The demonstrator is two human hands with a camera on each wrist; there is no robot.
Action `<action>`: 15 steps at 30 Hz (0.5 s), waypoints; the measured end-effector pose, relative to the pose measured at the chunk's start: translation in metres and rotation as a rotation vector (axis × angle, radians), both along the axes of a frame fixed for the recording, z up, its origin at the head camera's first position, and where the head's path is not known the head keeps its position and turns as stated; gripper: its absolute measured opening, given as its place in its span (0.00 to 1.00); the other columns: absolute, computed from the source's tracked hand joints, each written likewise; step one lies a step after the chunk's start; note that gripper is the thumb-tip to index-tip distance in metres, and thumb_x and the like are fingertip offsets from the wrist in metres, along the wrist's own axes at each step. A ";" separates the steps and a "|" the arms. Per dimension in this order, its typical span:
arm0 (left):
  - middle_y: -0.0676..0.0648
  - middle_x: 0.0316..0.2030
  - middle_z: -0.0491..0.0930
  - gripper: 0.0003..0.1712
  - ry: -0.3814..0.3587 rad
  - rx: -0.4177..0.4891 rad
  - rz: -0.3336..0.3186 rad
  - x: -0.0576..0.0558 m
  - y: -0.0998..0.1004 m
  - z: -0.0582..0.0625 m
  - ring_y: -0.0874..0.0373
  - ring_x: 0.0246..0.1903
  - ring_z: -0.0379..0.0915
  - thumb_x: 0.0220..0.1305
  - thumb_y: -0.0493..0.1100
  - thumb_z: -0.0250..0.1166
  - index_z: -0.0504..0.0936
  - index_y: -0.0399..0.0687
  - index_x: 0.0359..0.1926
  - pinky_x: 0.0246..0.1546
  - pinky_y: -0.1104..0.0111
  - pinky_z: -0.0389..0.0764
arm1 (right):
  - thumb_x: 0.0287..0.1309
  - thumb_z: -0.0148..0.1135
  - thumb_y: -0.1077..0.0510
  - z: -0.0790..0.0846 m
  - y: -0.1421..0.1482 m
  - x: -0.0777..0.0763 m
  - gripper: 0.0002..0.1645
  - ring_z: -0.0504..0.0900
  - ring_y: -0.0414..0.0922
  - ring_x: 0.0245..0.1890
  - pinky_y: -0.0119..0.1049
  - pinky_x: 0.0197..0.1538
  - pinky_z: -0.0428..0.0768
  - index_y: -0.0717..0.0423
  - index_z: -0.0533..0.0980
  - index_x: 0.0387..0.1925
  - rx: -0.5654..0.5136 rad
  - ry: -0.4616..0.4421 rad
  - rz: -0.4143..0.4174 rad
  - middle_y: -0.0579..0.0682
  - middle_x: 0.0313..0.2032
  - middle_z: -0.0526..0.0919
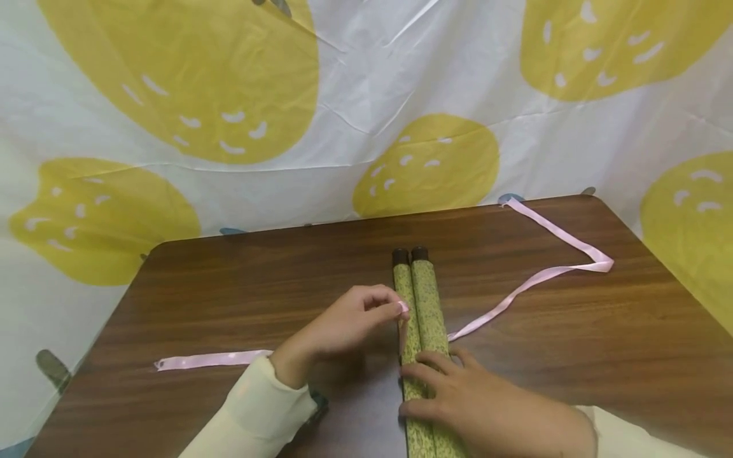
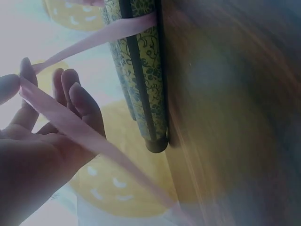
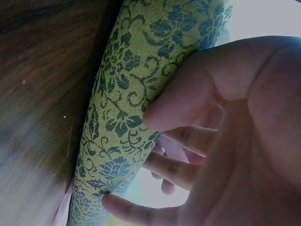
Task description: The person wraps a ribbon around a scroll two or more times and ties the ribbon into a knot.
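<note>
A scroll [image 1: 426, 299], rolled into two parallel rolls of yellow-green floral brocade with dark end knobs, lies lengthwise on the table. My left hand [image 1: 357, 318] is just left of it, pinching a pink ribbon [image 2: 70, 120] between thumb and forefinger. From that pinch one stretch of ribbon runs to the scroll in the left wrist view, and another slants down past the palm. My right hand [image 1: 458, 394] rests across the nearer part of the scroll, fingers spread, with its thumb [image 3: 174, 106] against the brocade.
The ribbon's right part [image 1: 544, 277] bends across the brown wooden table [image 1: 275, 273] toward its back edge. Its left end [image 1: 200, 360] lies flat beyond the left wrist. A white curtain [image 1: 343, 76] with large yellow lemons hangs behind and beside the table.
</note>
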State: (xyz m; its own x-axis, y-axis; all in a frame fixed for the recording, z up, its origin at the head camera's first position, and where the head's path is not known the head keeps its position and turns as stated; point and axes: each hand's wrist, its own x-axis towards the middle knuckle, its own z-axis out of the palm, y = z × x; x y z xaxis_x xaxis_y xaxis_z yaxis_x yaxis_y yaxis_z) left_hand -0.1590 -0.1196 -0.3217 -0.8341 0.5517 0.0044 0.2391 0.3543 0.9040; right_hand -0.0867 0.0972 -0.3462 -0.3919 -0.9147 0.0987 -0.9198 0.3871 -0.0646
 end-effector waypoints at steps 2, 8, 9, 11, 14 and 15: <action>0.48 0.41 0.82 0.12 0.003 0.008 -0.001 0.000 0.001 0.001 0.60 0.45 0.73 0.67 0.46 0.56 0.83 0.46 0.38 0.53 0.55 0.72 | 0.46 0.50 0.21 0.000 0.000 0.000 0.37 0.63 0.54 0.58 0.66 0.43 0.73 0.32 0.73 0.53 -0.001 0.005 0.000 0.51 0.59 0.70; 0.42 0.42 0.82 0.12 -0.055 0.134 0.033 0.003 0.003 0.004 0.57 0.46 0.74 0.68 0.42 0.55 0.82 0.39 0.39 0.55 0.54 0.72 | 0.47 0.58 0.29 0.001 0.001 0.002 0.31 0.62 0.53 0.59 0.69 0.48 0.69 0.32 0.73 0.53 -0.009 0.021 -0.004 0.50 0.59 0.70; 0.40 0.43 0.81 0.13 -0.087 0.180 0.033 0.004 0.003 0.004 0.56 0.47 0.73 0.68 0.41 0.55 0.81 0.36 0.40 0.56 0.54 0.71 | 0.48 0.60 0.32 0.001 0.001 0.002 0.29 0.62 0.53 0.59 0.69 0.49 0.68 0.31 0.73 0.53 -0.013 0.023 -0.006 0.50 0.59 0.70; 0.36 0.44 0.78 0.14 -0.154 0.277 0.027 0.005 0.003 0.004 0.53 0.48 0.72 0.68 0.40 0.54 0.79 0.32 0.41 0.59 0.54 0.69 | 0.46 0.63 0.34 0.001 0.002 0.003 0.29 0.61 0.52 0.59 0.70 0.49 0.68 0.32 0.73 0.52 -0.017 0.024 -0.007 0.50 0.59 0.70; 0.35 0.44 0.76 0.13 -0.242 0.408 0.013 0.007 0.003 0.004 0.49 0.51 0.70 0.68 0.38 0.53 0.76 0.28 0.41 0.62 0.54 0.64 | 0.43 0.68 0.44 0.002 0.002 0.004 0.30 0.61 0.52 0.59 0.70 0.49 0.68 0.32 0.73 0.53 -0.015 0.019 -0.004 0.50 0.59 0.69; 0.37 0.44 0.76 0.12 -0.250 0.426 0.011 0.008 0.003 0.004 0.48 0.52 0.70 0.68 0.38 0.54 0.76 0.30 0.40 0.62 0.54 0.64 | 0.43 0.68 0.47 0.002 0.001 0.004 0.30 0.61 0.52 0.59 0.69 0.50 0.68 0.32 0.73 0.53 -0.016 0.018 -0.006 0.50 0.59 0.69</action>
